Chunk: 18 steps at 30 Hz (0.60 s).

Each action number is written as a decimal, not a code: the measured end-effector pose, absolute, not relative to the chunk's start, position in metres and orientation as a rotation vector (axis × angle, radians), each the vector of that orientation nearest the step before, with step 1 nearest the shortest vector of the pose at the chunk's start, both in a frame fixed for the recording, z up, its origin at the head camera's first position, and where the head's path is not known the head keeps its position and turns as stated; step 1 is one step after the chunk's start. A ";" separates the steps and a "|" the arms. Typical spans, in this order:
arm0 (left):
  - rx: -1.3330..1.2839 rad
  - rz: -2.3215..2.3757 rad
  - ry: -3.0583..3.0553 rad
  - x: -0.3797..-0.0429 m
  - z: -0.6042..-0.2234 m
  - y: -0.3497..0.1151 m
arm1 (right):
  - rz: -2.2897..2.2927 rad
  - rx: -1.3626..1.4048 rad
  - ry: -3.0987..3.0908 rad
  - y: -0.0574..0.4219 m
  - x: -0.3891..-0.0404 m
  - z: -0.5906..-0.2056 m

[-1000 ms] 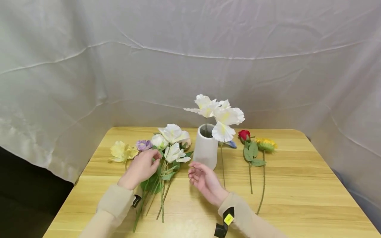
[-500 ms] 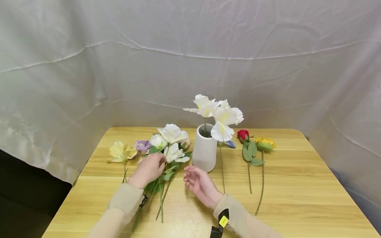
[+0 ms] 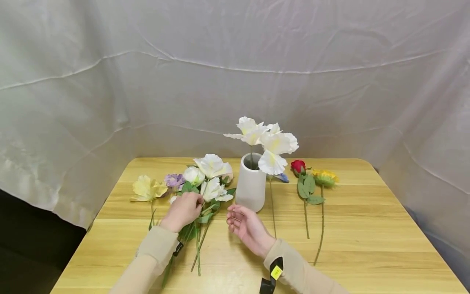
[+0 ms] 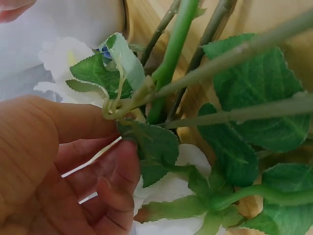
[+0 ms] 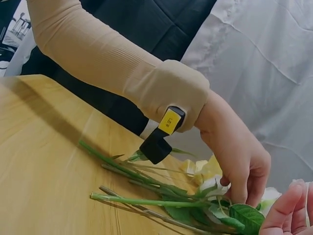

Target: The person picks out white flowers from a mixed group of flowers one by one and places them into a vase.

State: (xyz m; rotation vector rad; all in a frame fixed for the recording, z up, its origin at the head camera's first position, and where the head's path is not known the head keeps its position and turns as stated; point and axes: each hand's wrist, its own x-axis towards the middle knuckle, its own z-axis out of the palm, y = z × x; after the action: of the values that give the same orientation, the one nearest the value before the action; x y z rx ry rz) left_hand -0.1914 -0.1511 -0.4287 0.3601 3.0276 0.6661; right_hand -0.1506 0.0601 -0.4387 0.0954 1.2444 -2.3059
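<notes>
Backdrop: grey-white fabric (image 3: 235,73) fills the upper half of the head view and continues down both sides. Work surface: a wood-grain table (image 3: 374,228) occupies the lower half. Two beige sleeves (image 3: 306,271) enter from the bottom edge.

A pile of artificial flowers lies left of centre, its green stems directed toward the bottom of the frame. It includes white flowers (image 3: 213,190) and, at its left edge, a purple flower (image 3: 174,180). A yellow flower (image 3: 147,188) lies further left.

A white vase (image 3: 251,190) stands upright at centre. Above it are large white blossoms (image 3: 277,143); one visible stem enters its mouth.

Left hand (image 3: 183,209): positioned over the pile; thumb and fingers pinch a leafy stem (image 4: 210,67) at its leaf junction, as the left wrist view shows. Right hand (image 3: 249,229): released, fingers loosely curved, positioned just in front of the vase.

Right of the vase, in order: a blue flower (image 3: 282,177), partly hidden; a red rose (image 3: 298,166); a sunflower (image 3: 325,178). Smallest item: a yellow label (image 3: 276,272) on the black device at the right wrist.
</notes>
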 end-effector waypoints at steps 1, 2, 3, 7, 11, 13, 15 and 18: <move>0.362 0.673 3.032 -0.192 -0.429 -0.152 | -2.303 0.096 1.247 0.061 -0.151 -0.439; 0.360 0.684 3.036 -0.192 -0.429 -0.153 | -2.301 0.095 1.253 0.061 -0.151 -0.439; 0.359 0.696 3.039 -0.193 -0.429 -0.153 | -2.299 0.096 1.259 0.062 -0.152 -0.439; 0.350 0.761 3.033 -0.195 -0.428 -0.157 | -2.298 0.096 1.282 0.066 -0.154 -0.439; 0.333 0.848 3.008 -0.196 -0.427 -0.160 | -2.297 0.089 1.288 0.069 -0.156 -0.438; 0.318 0.904 2.989 -0.196 -0.426 -0.161 | -2.292 0.078 1.292 0.070 -0.157 -0.437; 0.294 0.953 2.976 -0.196 -0.425 -0.163 | -2.290 0.075 1.294 0.070 -0.157 -0.437; 0.271 1.002 2.994 -0.195 -0.423 -0.166 | -2.288 0.075 1.299 0.070 -0.157 -0.437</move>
State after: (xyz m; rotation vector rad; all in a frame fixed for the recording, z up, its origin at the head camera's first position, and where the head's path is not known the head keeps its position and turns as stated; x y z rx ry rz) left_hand -0.1949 -0.1659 -0.4227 0.2706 2.9940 1.0017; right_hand -0.1572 0.0702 -0.4371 0.0750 1.2995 -2.2881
